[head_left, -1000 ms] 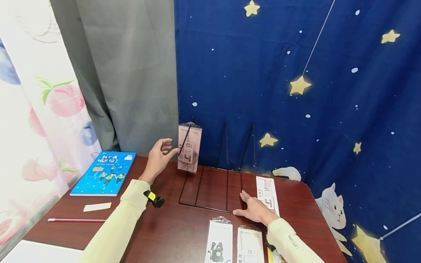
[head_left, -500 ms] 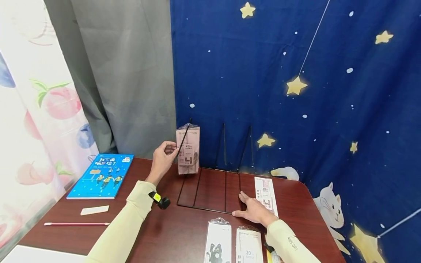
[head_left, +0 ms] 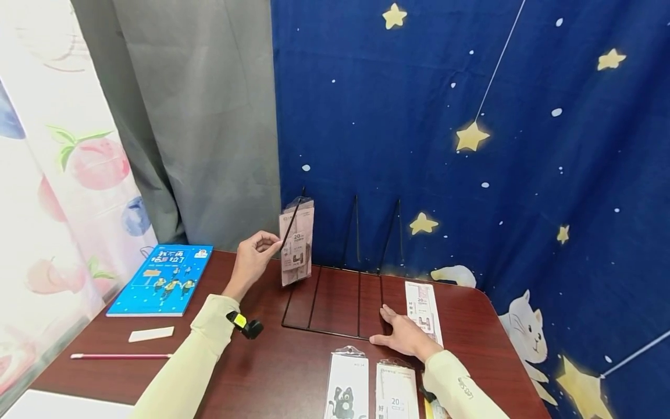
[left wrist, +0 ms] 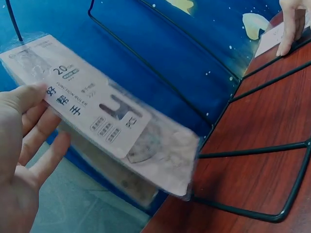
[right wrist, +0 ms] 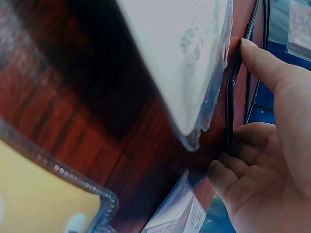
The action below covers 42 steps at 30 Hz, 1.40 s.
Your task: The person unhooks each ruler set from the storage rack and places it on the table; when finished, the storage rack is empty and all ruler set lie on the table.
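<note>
Pink ruler packet [head_left: 296, 241] pinched in left hand [head_left: 252, 261], upright against wire rack [head_left: 340, 302]

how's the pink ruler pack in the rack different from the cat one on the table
The pink ruler pack stands upright at the left end of the wire rack, with the left hand pinching its edge; the cat pack lies flat on the table, untouched. The pink one shows "20" and a ruler label; the cat one is white with a black cat. Both are clear hang-hole sleeves.
</note>
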Each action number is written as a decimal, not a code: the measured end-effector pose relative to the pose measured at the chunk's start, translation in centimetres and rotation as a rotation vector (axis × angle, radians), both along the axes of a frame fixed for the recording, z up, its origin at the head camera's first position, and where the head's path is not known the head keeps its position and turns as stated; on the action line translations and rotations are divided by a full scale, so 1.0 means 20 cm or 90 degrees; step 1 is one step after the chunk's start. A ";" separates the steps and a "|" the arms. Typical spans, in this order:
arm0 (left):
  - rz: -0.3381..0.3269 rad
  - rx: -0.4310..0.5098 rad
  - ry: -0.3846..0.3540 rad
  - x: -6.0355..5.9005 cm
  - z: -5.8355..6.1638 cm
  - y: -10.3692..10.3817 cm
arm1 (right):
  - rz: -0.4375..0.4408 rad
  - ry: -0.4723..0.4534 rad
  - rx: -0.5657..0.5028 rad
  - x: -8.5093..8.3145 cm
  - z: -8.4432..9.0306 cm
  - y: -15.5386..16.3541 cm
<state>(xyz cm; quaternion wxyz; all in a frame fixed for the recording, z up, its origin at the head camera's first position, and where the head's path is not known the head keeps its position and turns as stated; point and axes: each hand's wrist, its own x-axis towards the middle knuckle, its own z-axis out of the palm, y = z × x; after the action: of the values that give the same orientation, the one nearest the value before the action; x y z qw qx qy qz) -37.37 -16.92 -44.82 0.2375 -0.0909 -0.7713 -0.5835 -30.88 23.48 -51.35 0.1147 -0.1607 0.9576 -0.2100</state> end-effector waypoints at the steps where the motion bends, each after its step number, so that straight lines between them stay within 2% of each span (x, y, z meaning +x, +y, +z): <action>1: -0.010 0.006 0.000 0.01 0.00 0.00 | 0.000 -0.001 0.001 0.00 0.00 0.00; 4: -0.050 0.035 -0.014 0.04 -0.01 -0.01 | -0.001 -0.003 0.000 0.00 0.00 0.00; 7: -0.083 0.068 -0.061 0.09 -0.01 -0.02 | -0.006 -0.002 -0.002 0.00 -0.01 0.01; 11: -0.103 0.063 -0.122 0.17 -0.01 -0.04 | -0.008 -0.003 -0.002 0.00 -0.01 0.01; 13: -0.110 0.057 -0.134 0.20 -0.01 -0.04 | -0.012 -0.004 -0.003 0.00 -0.01 0.01; 22: -0.121 0.042 -0.130 0.35 0.02 -0.07 | -0.018 0.004 0.004 -0.01 0.00 -0.02; 33: -0.122 0.037 -0.128 0.50 -0.03 -0.09 | -0.020 0.009 0.011 -0.01 0.00 0.00; 42: -0.106 0.038 -0.137 0.59 -0.05 -0.09 | -0.015 0.017 0.018 -0.01 0.00 0.00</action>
<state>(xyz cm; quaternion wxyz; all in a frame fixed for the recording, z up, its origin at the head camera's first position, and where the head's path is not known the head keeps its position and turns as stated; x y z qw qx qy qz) -25.53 -18.77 -45.80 0.1066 -0.0840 -0.7642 -0.6305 -31.18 23.40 -51.36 0.1016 -0.1505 0.9637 -0.1959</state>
